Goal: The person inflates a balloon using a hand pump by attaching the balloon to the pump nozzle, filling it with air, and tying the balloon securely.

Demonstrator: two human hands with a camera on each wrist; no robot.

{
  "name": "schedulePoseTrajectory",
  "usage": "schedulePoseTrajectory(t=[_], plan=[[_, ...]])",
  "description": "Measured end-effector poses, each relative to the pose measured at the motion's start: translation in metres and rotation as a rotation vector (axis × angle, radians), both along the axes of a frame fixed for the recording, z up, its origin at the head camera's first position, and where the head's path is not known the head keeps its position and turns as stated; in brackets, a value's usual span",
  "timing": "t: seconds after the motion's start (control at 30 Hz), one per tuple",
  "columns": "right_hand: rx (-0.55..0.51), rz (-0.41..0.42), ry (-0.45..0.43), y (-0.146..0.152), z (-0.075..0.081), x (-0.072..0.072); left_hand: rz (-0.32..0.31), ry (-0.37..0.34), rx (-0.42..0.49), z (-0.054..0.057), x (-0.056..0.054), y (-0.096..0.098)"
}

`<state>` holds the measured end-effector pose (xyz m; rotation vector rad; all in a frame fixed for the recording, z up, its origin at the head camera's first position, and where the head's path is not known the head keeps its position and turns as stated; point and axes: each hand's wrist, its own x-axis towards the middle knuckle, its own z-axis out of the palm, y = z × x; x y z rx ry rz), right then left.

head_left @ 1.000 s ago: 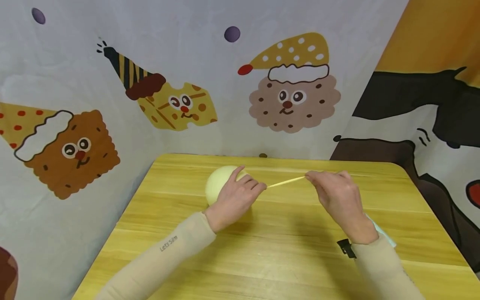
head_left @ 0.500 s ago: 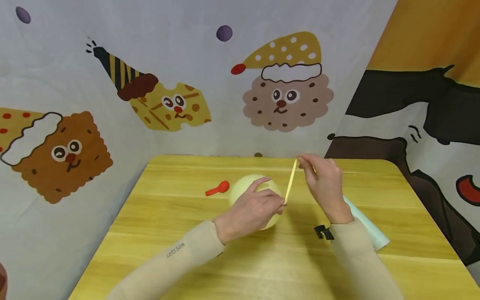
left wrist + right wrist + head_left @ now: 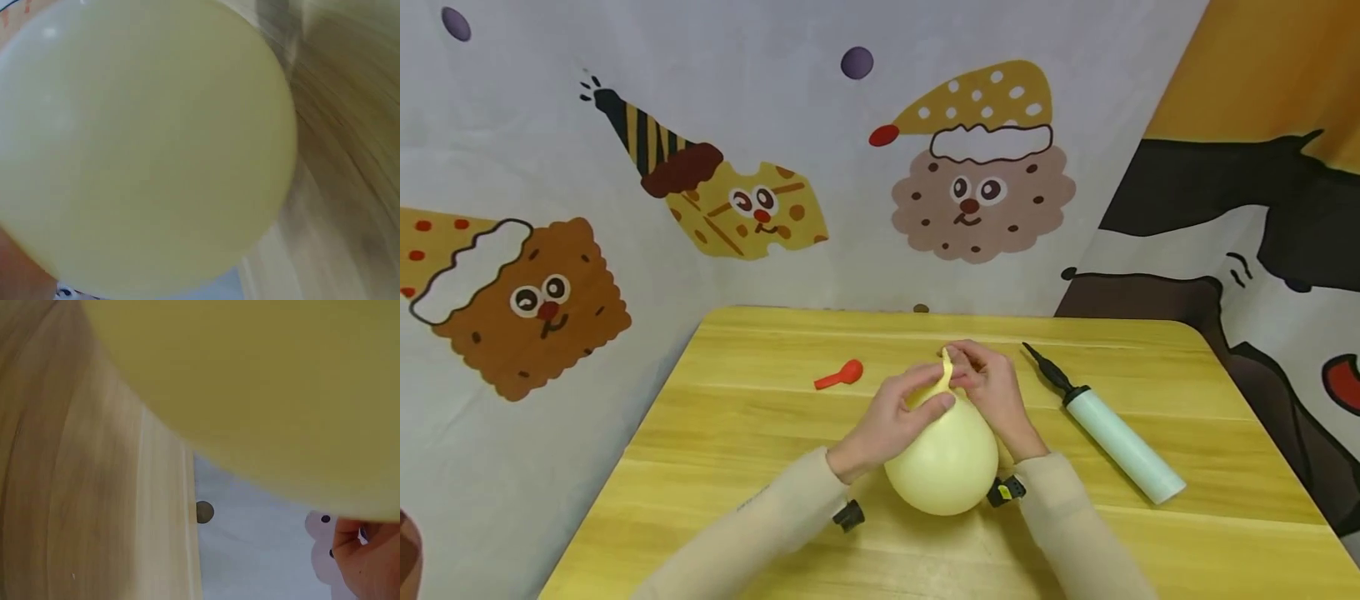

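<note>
A round, inflated pale yellow balloon [image 3: 943, 462] is between the two hands in the head view, its neck [image 3: 947, 369] pointing up. My left hand [image 3: 895, 421] pinches the lower neck between thumb and fingers. My right hand [image 3: 992, 390] is on the far right side of the neck, its fingertips pinching near the tip. Some right fingers are hidden behind the neck. The balloon [image 3: 150, 144] fills most of the left wrist view. In the right wrist view it covers the top, with part of a hand [image 3: 375, 559] at lower right.
A limp red balloon [image 3: 841, 375] lies on the wooden table [image 3: 715, 467], left of the hands. A hand pump [image 3: 1120, 442] with a pale green barrel and black nozzle lies to the right. A printed cloth [image 3: 850, 283] hangs behind the table's back edge.
The neck, stretched long between the hands before, is now short and upright. The balloon has come nearer the person. The right hand has moved left and in, leaving the pump in full view.
</note>
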<state>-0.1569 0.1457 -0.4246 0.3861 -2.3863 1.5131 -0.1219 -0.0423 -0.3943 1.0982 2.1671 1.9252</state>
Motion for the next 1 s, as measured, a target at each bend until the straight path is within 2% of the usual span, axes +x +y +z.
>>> schedulePoseTrajectory(t=[0.1,0.17,0.2,0.3,0.4,0.47,0.53,0.63,0.73,0.8,0.87,1.0], plan=[[0.006,0.015,-0.025,-0.002,-0.002,0.002,0.064,-0.05,0.087,-0.003,-0.005,-0.004],[0.025,0.027,-0.025,-0.004,-0.002,0.004,0.13,-0.034,0.107,-0.006,-0.008,-0.006],[0.047,0.036,-0.02,-0.005,-0.002,0.005,0.16,-0.001,0.101,-0.008,-0.01,-0.007],[0.155,0.05,0.063,-0.006,-0.003,0.009,0.26,0.186,0.033,-0.013,-0.016,-0.009],[0.304,0.063,0.216,-0.007,0.0,0.013,0.341,0.404,-0.045,-0.017,-0.023,-0.01],[0.407,0.06,0.333,-0.008,0.004,0.016,0.378,0.482,-0.09,-0.017,-0.026,-0.011],[0.506,0.046,0.437,-0.009,0.008,0.019,0.402,0.522,-0.148,-0.016,-0.028,-0.012],[0.611,0.027,0.56,-0.007,0.012,0.024,0.427,0.538,-0.242,-0.011,-0.029,-0.012],[0.636,0.019,0.638,-0.005,0.014,0.028,0.438,0.545,-0.322,-0.004,-0.03,-0.012],[0.629,0.008,0.684,-0.004,0.015,0.029,0.436,0.576,-0.377,0.0,-0.031,-0.011],[0.61,-0.001,0.712,-0.005,0.016,0.031,0.442,0.638,-0.435,0.003,-0.031,-0.01],[0.568,-0.013,0.699,-0.008,0.018,0.034,0.477,0.846,-0.561,0.0,-0.031,-0.008]])
